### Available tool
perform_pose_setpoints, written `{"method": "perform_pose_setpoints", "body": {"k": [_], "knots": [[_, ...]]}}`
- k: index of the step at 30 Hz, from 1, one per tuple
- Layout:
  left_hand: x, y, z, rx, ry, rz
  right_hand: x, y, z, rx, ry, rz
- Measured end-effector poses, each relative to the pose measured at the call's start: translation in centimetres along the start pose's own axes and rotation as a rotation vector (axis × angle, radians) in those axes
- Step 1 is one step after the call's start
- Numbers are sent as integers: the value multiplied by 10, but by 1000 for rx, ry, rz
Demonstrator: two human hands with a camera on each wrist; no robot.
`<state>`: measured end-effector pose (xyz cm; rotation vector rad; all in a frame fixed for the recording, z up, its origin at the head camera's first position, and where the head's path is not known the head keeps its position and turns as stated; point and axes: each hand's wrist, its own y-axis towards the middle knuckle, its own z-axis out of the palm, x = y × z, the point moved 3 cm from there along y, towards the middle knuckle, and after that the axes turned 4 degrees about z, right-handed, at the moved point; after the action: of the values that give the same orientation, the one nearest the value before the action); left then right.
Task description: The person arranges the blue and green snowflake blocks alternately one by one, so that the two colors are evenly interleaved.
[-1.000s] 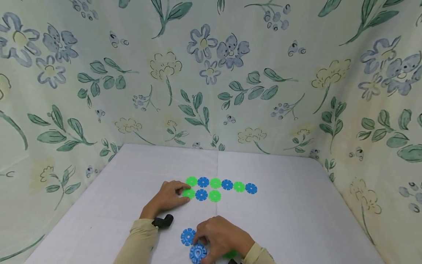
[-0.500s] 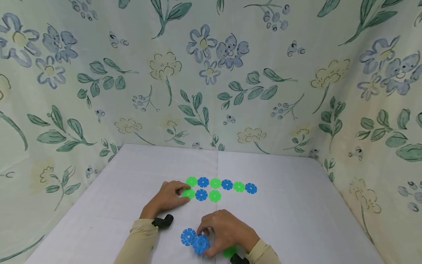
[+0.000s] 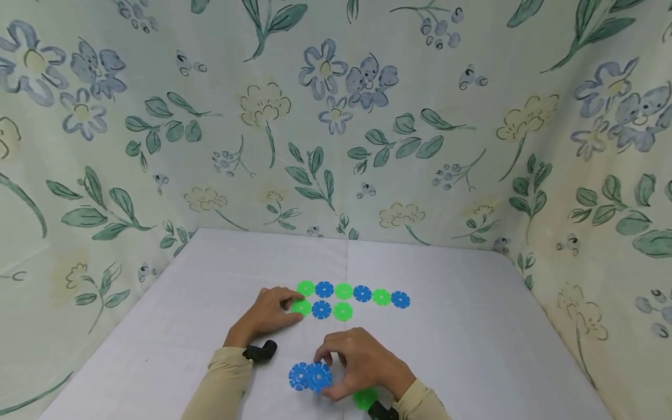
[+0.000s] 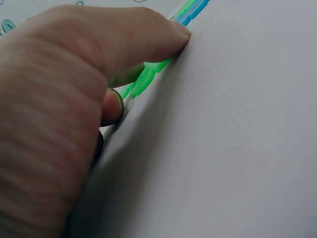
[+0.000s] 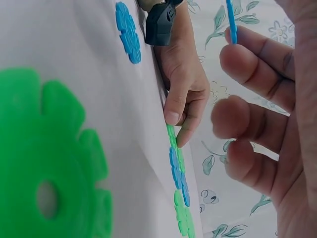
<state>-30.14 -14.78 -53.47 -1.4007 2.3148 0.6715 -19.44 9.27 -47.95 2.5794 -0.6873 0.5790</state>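
Note:
My left hand (image 3: 273,312) rests on the white cloth, its thumb and index finger at opposite edges of a green notched snowflake disc (image 3: 301,309). In the left wrist view that green disc (image 4: 144,79) is partly hidden behind the fingers. My right hand (image 3: 359,361) pinches a blue snowflake disc (image 3: 320,378) by its rim; the right wrist view shows this disc (image 5: 231,22) edge-on, raised off the table at the fingertips. Another blue snowflake disc (image 3: 297,376) lies on the cloth, overlapped by the held one in the head view.
Flat beyond the hands lie two rows of alternating green and blue discs, the far row (image 3: 362,293) longer than the near row (image 3: 321,310). A loose green disc (image 3: 364,399) lies by my right wrist. Flowered curtain (image 3: 336,146) borders the table (image 3: 446,303).
My right hand has lifted the blue disc and moved it slightly away from me, so it now overlaps the other blue disc in view. The left hand stays put.

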Motion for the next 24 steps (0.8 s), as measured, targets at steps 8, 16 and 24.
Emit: {"method": "perform_pose_setpoints", "body": {"k": [8, 16, 24], "knots": [[4, 1, 3, -13, -6, 10, -3, -2, -8, -91, -25, -45], [0, 3, 3, -6, 3, 3, -10, -7, -26, -161, -79, -25], [1, 1, 2, -19, -8, -4, -21, -17, -46, -265, -104, 31]]}}
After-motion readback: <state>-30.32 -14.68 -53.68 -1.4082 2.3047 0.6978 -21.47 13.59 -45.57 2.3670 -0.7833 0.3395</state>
